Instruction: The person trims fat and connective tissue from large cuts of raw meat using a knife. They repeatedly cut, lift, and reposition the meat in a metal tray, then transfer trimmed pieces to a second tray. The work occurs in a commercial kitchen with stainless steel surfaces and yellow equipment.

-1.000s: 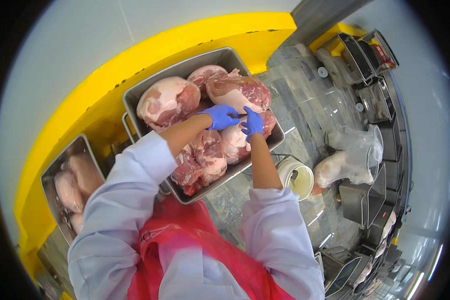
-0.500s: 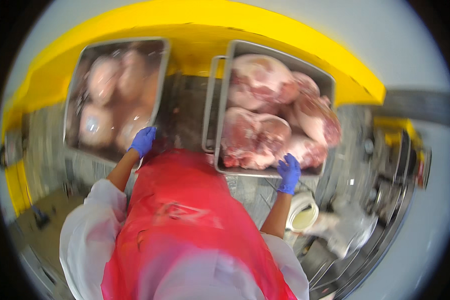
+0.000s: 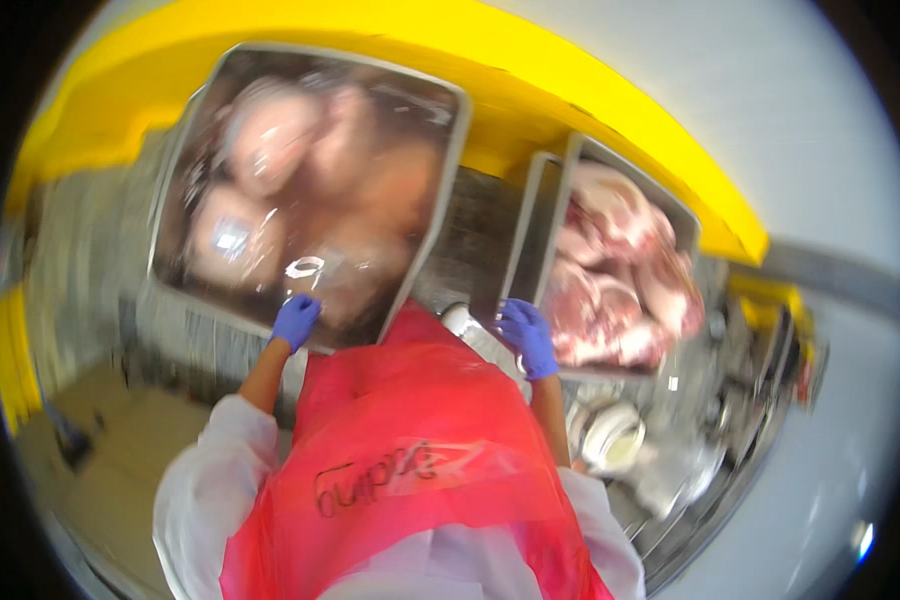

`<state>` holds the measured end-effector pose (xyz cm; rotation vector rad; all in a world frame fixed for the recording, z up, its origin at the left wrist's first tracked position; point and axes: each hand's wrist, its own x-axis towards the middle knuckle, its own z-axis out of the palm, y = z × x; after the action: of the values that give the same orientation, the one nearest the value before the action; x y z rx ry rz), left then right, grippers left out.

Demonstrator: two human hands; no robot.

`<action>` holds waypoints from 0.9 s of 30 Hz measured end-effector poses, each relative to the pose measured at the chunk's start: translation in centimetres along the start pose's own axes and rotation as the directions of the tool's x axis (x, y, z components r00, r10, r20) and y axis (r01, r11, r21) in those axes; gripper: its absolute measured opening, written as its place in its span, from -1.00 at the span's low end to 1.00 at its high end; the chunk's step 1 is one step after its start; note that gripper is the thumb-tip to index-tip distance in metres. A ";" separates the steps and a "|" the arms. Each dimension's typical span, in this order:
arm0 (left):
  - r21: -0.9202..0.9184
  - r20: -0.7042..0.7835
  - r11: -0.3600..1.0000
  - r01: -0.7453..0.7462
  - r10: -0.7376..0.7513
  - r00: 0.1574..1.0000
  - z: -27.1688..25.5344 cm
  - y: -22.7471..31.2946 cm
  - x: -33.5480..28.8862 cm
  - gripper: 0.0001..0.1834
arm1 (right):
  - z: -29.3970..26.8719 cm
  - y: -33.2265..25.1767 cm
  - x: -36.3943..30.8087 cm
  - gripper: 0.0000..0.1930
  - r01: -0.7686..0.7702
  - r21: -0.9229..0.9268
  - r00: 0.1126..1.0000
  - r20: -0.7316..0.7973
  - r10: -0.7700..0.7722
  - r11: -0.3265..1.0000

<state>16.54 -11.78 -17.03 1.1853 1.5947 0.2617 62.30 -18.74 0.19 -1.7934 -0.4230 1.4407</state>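
Observation:
My left hand [image 3: 297, 320], in a blue glove, is at the near rim of the left metal tub [image 3: 432, 225]. Its fingers look curled over that rim, though blur softens them. Inside the tub, several large pale cuts of meat [image 3: 270, 140] lie in glossy, dark liquid. My right hand [image 3: 528, 338], gloved in blue too, hovers by the near left corner of the right metal tub [image 3: 638, 165]. The fingers look apart, with nothing visible in them. Large pink and red cuts of raw meat [image 3: 595, 305] fill this second tub.
A yellow ledge [image 3: 530, 90] runs behind both tubs. To the right stands a white bucket [image 3: 615, 438] holding pale liquid, near clear plastic [image 3: 685, 480]. My red apron [image 3: 420, 430] meets the left tub's near right corner.
My view has shifted left, so the left tub appears larger and the right one smaller. My right hand has moved left to the right tub's corner; the left hand sits farther along the left tub's near rim.

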 end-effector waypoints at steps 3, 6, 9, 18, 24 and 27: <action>0.084 0.174 0.996 -0.030 0.015 0.985 0.7 0.1 2.6 -0.69 | 0.6 -0.1 -3.3 -0.62 0.012 -0.036 0.997 -0.073 -0.015 0.999; 0.020 0.289 0.994 -0.110 0.100 0.952 3.3 2.9 4.0 -0.76 | -3.7 2.5 -7.9 -0.62 0.084 0.010 0.970 -0.228 -0.080 0.996; 0.062 0.419 0.938 -0.341 0.286 0.862 7.5 7.3 5.4 -0.83 | -8.7 6.7 -12.9 -0.61 0.087 0.124 0.891 -0.454 -0.021 0.988; 0.056 0.758 0.800 -0.598 0.355 0.547 35.0 20.0 -10.1 -0.86 | -22.3 29.0 -24.5 -0.59 0.138 0.338 0.711 -0.688 0.145 0.931; 0.031 0.983 0.556 -0.831 0.133 0.126 56.3 21.3 -28.3 -0.80 | -29.3 40.8 -36.7 -0.58 0.239 0.567 0.618 -0.715 0.327 0.788; -0.057 0.998 0.450 -0.891 0.026 -0.050 64.7 23.9 -38.3 -0.80 | -31.1 45.1 -41.5 -0.59 0.282 0.648 0.514 -0.725 0.459 0.708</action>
<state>80.56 -55.57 -2.80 1.9551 -0.2099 -0.6451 69.34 -86.99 -3.81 -1.5907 0.7234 0.4223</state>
